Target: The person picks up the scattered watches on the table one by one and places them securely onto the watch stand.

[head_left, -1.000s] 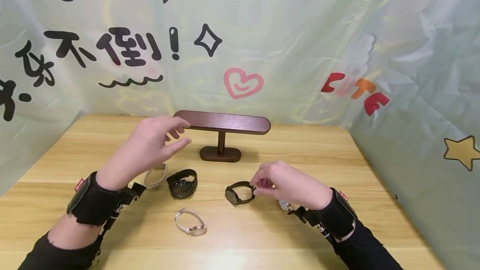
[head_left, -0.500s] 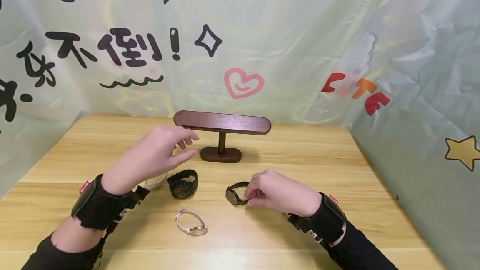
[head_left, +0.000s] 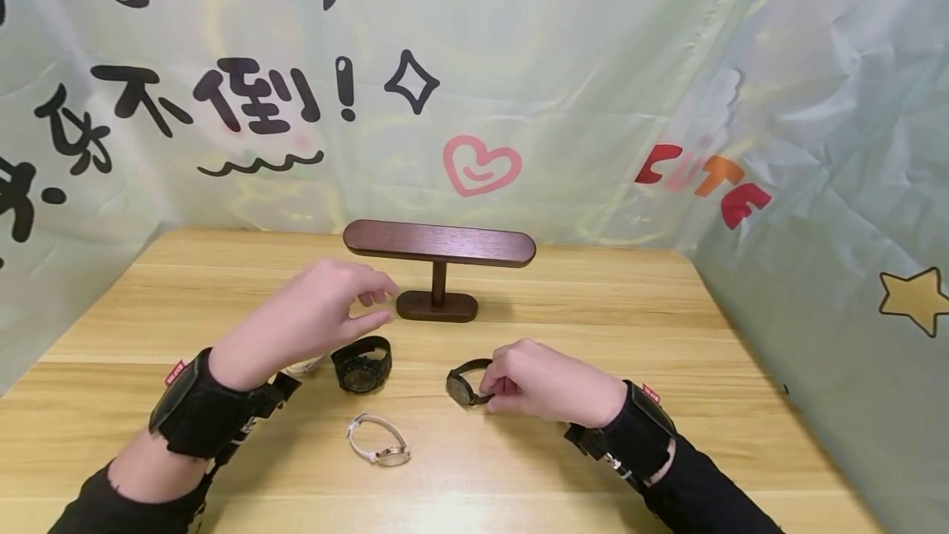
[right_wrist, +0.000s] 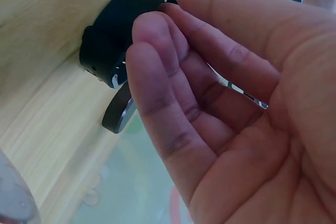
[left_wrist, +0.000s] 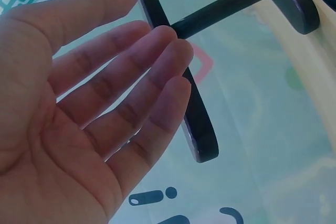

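Note:
On the wooden table [head_left: 593, 303], a slim black wristwatch [head_left: 460, 390] stands on its side with its strap looped. My right hand [head_left: 559, 381] pinches the strap [right_wrist: 123, 22] between thumb and index finger; in the right wrist view the other fingers are curled beside it. My left hand [head_left: 311, 311] hovers over the left part of the table with fingers loosely bent, nothing in them. Just beyond its fingertips stands a dark brown T-shaped watch stand [head_left: 439, 242]. A chunky black watch [head_left: 361, 371] lies just below the left hand.
A watch with a pale thin strap [head_left: 378, 441] lies nearer the front. Another white-strapped watch [head_left: 304, 367] is mostly hidden behind the left wrist. A rounded grey thing [right_wrist: 16, 187] shows at the right wrist view's corner. A printed cloth [head_left: 593, 89] hangs behind the table.
My right hand has moved left and closed on the black watch's strap. My left hand has drifted slightly right and down, away from the stand's bar.

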Tool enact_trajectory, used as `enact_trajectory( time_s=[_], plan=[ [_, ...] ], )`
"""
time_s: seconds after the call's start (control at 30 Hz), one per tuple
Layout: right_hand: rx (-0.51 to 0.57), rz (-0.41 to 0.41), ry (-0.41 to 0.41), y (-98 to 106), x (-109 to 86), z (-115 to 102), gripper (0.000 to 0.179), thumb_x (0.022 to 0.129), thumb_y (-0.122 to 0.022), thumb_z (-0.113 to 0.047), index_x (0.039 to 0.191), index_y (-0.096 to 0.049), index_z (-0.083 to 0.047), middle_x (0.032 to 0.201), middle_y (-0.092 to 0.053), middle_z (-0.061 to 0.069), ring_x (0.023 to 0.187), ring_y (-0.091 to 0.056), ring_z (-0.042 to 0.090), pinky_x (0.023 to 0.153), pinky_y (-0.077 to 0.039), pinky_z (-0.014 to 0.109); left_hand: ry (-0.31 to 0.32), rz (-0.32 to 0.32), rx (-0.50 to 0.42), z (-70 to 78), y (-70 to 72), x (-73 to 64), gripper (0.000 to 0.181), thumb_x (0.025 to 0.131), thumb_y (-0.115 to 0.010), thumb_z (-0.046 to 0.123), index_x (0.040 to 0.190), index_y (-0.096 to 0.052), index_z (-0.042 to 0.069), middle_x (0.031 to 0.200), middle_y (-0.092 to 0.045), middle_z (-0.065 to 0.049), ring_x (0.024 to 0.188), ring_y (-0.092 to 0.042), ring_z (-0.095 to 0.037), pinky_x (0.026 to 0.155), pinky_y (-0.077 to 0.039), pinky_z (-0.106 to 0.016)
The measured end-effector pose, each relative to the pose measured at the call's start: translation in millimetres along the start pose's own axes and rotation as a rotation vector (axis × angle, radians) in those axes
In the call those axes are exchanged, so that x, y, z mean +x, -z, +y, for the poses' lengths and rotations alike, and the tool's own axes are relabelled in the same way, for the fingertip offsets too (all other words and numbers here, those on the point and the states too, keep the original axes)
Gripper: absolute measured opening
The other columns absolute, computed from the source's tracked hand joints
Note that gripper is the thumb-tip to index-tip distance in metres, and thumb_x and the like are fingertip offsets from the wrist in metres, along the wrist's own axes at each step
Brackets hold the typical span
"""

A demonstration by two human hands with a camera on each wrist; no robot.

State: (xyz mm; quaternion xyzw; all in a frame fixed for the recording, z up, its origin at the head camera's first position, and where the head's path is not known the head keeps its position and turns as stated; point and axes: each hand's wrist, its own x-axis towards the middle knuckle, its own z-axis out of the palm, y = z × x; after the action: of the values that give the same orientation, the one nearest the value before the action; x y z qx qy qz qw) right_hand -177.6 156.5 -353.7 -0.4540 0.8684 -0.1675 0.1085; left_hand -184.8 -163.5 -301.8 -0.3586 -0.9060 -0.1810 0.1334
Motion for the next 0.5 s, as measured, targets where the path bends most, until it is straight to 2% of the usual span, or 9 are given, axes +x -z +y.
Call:
enact_trajectory(
  time_s=[0.3, 0.5],
  plan=[
    [-0.046, 0.007, 0.028, -4.8, 4.4, 0.3, 0.009, 0.093, -0.084, -0.009, 0.088, -0.078, -0.014, 0.081, -0.063, -0.011, 0.073, -0.052, -0.002, 0.067, -0.050, 0.011, 0.011, -0.034, -0.018, -0.1, -2.0, -0.3, 0.015, 0.093, -0.085, 0.014, 0.107, -0.081, 0.016, 0.097, -0.079, 0.007, 0.088, -0.072, -0.008, 0.079, -0.064, -0.033],
    [-0.066, 0.019, 0.042, -8.2, 5.1, 1.0, 0.009, 0.094, -0.083, -0.009, 0.088, -0.078, -0.014, 0.082, -0.064, -0.009, 0.074, -0.052, -0.004, 0.068, -0.051, 0.010, 0.004, -0.056, -0.026, 0.6, -3.2, -0.1, 0.014, 0.095, -0.083, 0.016, 0.108, -0.080, 0.016, 0.098, -0.080, 0.004, 0.089, -0.073, -0.009, 0.080, -0.064, -0.034]
  ],
)
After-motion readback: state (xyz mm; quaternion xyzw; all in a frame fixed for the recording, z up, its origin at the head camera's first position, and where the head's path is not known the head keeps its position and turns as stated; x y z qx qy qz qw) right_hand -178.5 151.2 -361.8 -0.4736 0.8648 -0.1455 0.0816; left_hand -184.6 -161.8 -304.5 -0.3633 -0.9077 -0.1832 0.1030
